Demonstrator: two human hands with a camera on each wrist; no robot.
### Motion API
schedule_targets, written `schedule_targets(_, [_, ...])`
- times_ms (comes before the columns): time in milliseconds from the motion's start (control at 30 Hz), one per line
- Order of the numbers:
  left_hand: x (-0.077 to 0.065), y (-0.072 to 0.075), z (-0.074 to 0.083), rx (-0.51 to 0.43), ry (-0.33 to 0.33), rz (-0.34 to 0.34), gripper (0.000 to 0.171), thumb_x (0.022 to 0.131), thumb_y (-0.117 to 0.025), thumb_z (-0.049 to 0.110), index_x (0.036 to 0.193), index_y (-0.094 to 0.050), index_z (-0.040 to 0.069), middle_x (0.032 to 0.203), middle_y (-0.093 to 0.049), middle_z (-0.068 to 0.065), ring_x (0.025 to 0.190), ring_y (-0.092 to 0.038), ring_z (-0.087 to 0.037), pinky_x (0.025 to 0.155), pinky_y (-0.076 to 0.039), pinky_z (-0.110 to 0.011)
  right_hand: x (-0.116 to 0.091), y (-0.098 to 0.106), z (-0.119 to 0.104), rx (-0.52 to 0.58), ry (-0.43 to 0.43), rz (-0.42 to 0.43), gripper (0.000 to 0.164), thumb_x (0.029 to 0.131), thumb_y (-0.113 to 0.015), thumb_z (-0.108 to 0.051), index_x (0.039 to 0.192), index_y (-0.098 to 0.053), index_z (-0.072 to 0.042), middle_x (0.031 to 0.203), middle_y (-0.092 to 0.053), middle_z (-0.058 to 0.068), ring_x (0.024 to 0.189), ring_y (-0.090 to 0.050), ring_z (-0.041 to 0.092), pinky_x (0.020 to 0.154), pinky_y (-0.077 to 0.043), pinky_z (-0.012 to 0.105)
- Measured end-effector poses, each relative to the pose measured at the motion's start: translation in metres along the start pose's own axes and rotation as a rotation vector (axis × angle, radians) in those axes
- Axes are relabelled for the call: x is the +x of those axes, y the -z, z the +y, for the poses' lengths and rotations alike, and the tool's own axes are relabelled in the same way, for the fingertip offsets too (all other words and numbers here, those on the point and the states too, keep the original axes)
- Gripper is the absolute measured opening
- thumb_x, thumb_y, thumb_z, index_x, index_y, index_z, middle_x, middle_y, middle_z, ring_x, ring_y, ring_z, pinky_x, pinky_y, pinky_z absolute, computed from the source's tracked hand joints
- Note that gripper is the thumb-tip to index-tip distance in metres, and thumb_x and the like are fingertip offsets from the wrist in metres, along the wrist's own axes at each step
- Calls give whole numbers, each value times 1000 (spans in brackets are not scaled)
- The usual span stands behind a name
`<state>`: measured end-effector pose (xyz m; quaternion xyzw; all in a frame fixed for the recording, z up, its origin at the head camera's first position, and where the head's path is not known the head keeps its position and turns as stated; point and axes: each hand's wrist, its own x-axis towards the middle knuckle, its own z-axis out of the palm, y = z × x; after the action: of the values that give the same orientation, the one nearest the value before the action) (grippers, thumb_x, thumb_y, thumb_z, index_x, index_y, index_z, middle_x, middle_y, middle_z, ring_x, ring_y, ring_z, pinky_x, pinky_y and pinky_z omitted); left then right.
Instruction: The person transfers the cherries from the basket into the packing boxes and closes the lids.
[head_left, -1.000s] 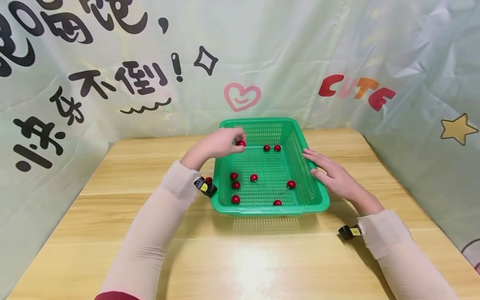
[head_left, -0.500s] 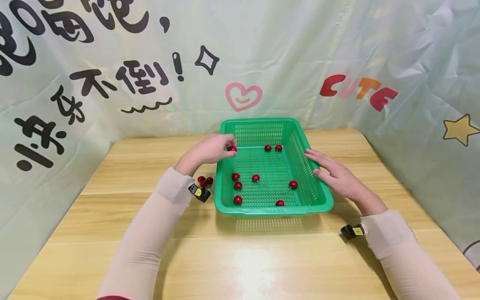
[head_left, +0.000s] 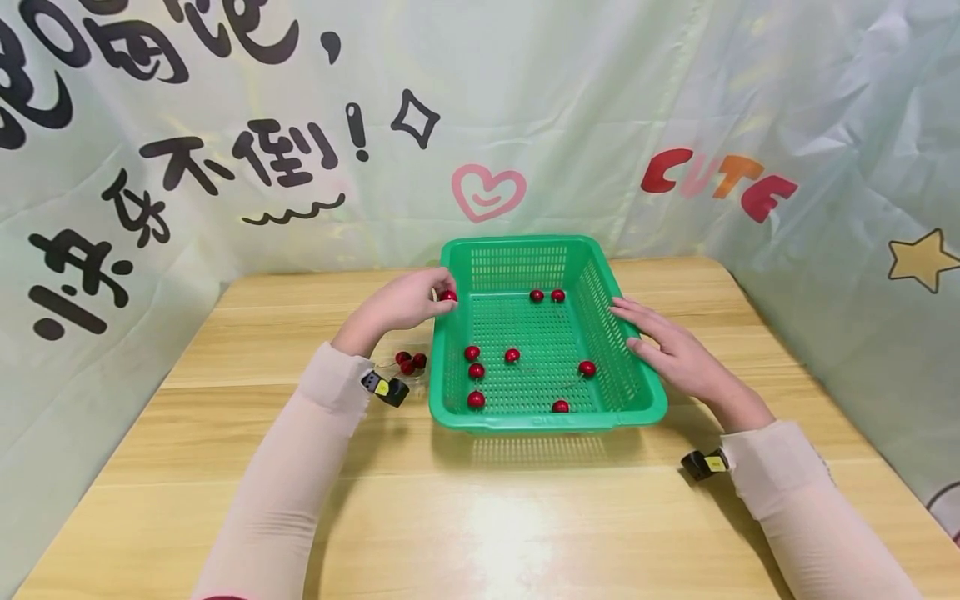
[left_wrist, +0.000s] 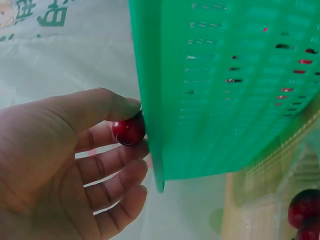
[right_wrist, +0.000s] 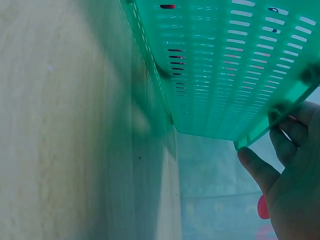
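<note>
Left wrist: hand pinches glossy round cherry by slotted green basket.

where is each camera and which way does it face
Head-worn: faces forward, down at the green basket; left hand, right hand and sleeves show.
On left wrist: faces the basket's outer wall; left hand pinches a cherry.
On right wrist: faces opposite outer wall, table; right hand shows.
Head and left wrist share that cherry.
</note>
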<state>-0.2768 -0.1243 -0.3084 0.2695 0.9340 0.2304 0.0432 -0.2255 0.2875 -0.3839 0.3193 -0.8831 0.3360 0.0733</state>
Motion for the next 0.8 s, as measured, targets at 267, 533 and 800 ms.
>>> schedule_targets(267, [-9, -2, -17, -57, 16, 43, 14, 97, -62, 21, 101, -57, 9, 100, -63, -8, 86, -56, -24, 73, -45, -39, 0, -1, 1, 11, -8, 4, 49, 101, -51, -14, 149, -41, -11, 158, -28, 6, 146, -18, 32, 105, -21, 69])
schedule_targets(533, [-15, -4, -31, -102, 54, 73, 16, 98, -60, 23, 104, -57, 9, 100, -61, -9, 86, -55, -25, 75, -45, -40, -1, -2, -1, 33, -8, 8, 49, 101, -51, -12, 149, -41, -10, 158, -28, 7, 146, -18, 32, 106, -20, 68])
schedule_targets(800, [-27, 1, -46, -93, 104, 80, 17, 99, -59, 23, 106, -57, 8, 103, -60, -10, 86, -56, -26, 75, -45, -41, 0, -1, -2, 36, -4, 8, 48, 101, -50, -12, 149, -41, -9, 158, -28, 9, 146, -18, 34, 106, -20, 69])
